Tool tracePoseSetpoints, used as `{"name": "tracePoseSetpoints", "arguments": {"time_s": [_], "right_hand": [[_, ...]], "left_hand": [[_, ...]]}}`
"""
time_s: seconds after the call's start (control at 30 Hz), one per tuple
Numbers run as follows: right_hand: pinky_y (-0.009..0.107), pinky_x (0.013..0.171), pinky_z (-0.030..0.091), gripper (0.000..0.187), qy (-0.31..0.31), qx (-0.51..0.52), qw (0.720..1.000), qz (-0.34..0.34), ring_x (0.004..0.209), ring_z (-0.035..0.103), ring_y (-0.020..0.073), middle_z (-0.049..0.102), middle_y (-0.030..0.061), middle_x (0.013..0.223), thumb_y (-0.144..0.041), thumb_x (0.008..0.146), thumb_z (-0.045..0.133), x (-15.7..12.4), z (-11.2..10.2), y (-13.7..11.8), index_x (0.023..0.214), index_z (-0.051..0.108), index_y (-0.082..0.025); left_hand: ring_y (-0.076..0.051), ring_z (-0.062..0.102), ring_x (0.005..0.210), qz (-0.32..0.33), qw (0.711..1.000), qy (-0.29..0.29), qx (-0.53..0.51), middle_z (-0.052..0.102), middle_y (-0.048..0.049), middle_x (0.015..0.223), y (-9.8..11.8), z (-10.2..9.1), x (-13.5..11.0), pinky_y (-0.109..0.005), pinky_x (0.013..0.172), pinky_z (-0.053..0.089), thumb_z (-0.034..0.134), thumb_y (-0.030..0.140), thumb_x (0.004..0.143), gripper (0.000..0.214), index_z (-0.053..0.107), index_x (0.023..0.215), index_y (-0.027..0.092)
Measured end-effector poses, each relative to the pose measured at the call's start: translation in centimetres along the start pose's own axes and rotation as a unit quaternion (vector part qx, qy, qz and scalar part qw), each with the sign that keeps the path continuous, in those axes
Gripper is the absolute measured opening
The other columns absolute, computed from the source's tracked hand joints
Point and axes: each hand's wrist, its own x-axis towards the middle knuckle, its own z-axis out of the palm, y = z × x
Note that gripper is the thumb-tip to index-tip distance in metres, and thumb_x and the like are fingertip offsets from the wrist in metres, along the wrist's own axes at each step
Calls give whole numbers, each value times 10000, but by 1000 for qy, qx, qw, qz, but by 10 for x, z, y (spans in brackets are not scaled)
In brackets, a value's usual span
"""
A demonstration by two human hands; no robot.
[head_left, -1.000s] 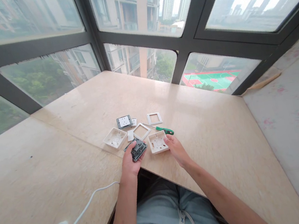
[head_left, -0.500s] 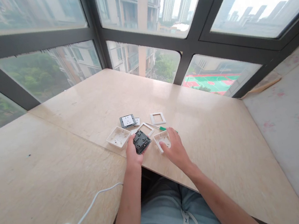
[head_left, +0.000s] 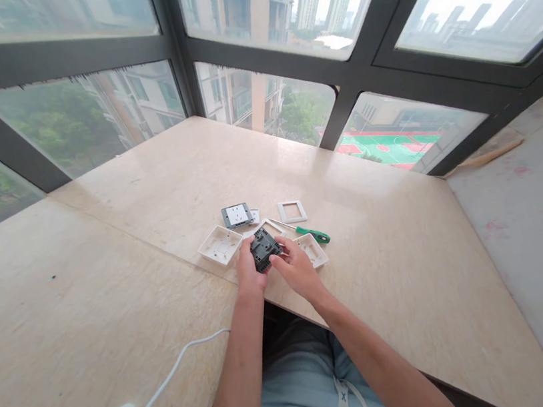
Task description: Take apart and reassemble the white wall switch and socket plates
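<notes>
From where I stand, both hands meet over the near edge of the bench (head_left: 390,294), and the piece they share is a dark module (head_left: 264,247), ribbed back facing up. The left hand (head_left: 249,270) grips its left side; the right hand (head_left: 299,268) pinches its right edge, thumb on top, so neither is free. It looks nearly square, with no clear long axis, and sits tilted between them.

What matters most is where the open white box (head_left: 317,251) lies: just right of the module, partly behind the right hand, which is much the nearer of the two. I can't tell whether they touch. A second white box (head_left: 220,245) lies to the left, just beyond the left hand. Farther off are a socket module (head_left: 237,215), a green-handled screwdriver (head_left: 315,234) and a white frame (head_left: 292,211).
</notes>
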Motion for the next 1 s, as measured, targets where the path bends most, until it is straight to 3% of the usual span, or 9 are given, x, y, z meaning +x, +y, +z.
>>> {"name": "tracePoseSetpoints", "arguments": {"time_s": [0.17,0.3,0.43,0.8,1.0], "right_hand": [[344,880,517,482,24,159,985,70,973,644,195,665,40,1124,-212,678,632,2,10,4,1155,565,-222],[289,769,490,495,39,282,952,113,871,625,170,690,-22,927,-181,621,662,3,15,3,1099,552,-249],[261,727,463,490,27,353,927,123,807,622,150,703,-33,876,-143,580,667,3,14,0,1050,564,-240],[301,716,510,474,50,281,954,93,724,648,163,697,-31,779,-116,560,613,9,8,2,1020,564,-220],[390,897,528,423,5,155,987,52,968,678,224,691,62,1052,-211,626,648,18,-4,-3,1044,580,-204]], "left_hand": [[-115,578,472,23,1000,2,0,636,27,617,-3,6,3,-196,446,392,641,306,728,151,613,793,174],[-120,570,474,31,1000,-5,-2,630,25,614,-4,9,1,-202,436,371,639,317,725,158,611,781,173],[-124,559,466,25,1000,-9,-9,625,23,608,-2,9,-3,-210,428,363,643,316,713,156,604,767,174],[-125,568,479,-14,998,-50,-47,626,22,597,5,13,-14,-219,463,402,618,255,723,87,601,749,174],[-152,617,553,-44,987,-120,-95,677,-24,681,11,11,-12,-247,525,472,564,284,794,173,658,842,147]]}}
